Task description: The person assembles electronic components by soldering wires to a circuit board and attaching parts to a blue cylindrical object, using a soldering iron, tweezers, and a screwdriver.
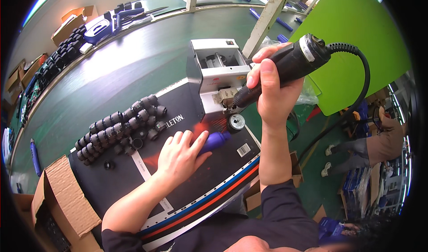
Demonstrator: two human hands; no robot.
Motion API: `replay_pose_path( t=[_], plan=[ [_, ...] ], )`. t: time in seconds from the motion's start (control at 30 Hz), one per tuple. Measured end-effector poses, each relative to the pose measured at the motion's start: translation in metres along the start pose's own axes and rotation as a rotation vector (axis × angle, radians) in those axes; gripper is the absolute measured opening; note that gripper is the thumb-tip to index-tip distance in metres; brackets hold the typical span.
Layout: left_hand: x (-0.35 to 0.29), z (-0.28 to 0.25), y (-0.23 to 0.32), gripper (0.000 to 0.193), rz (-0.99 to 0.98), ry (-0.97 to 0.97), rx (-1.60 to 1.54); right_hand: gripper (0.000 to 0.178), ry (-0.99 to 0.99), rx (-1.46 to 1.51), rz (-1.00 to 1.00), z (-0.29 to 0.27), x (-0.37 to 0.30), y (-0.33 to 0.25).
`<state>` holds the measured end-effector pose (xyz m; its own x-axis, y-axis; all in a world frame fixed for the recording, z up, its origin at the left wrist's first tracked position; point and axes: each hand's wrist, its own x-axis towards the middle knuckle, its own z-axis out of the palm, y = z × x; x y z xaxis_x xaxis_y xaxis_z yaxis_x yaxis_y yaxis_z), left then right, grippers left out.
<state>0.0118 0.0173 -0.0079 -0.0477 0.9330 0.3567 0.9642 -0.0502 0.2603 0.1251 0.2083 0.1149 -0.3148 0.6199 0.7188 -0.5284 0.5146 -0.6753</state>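
Note:
My right hand (278, 87) is wrapped round a black corded electric screwdriver (287, 67). The driver slants down to the left, its tip at the front of a grey-white screw feeder (218, 73); the exact contact is hidden. My left hand (182, 156) grips a blue-purple rounded housing (215, 140) between thumb and fingers, low over the black mat (200, 171). A round part with a black rim and silvery face (236, 121) sits at the housing's far end, just below the feeder. Whether they are joined I cannot tell.
Several black ring-shaped parts (113, 127) stand in rows on the mat's left. An open cardboard box (67, 198) is at lower left. A conveyor belt (133, 51) runs behind. The black cable (368, 82) loops right. Another person (374, 140) is at far right.

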Motion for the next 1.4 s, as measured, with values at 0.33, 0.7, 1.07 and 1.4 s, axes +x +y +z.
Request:
replay_pose_path(
  t=[0.33, 0.7, 1.07, 1.4],
  plan=[
    [0.000, 0.003, -0.002, 0.055, 0.017, 0.057, -0.010, 0.044, 0.027, 0.027, 0.046, -0.014, -0.020, 0.003],
    [0.002, -0.004, -0.002, 0.050, -0.006, 0.058, 0.037, 0.061, 0.057, 0.120, -0.070, -0.004, -0.046, -0.036],
    [0.003, 0.000, -0.006, 0.050, -0.009, 0.057, 0.018, 0.055, -0.033, 0.061, 0.080, -0.005, -0.056, -0.003],
    [0.005, 0.000, -0.008, 0.049, -0.002, 0.054, 0.027, 0.051, -0.056, 0.241, 0.098, -0.011, -0.059, 0.005]
  ],
)
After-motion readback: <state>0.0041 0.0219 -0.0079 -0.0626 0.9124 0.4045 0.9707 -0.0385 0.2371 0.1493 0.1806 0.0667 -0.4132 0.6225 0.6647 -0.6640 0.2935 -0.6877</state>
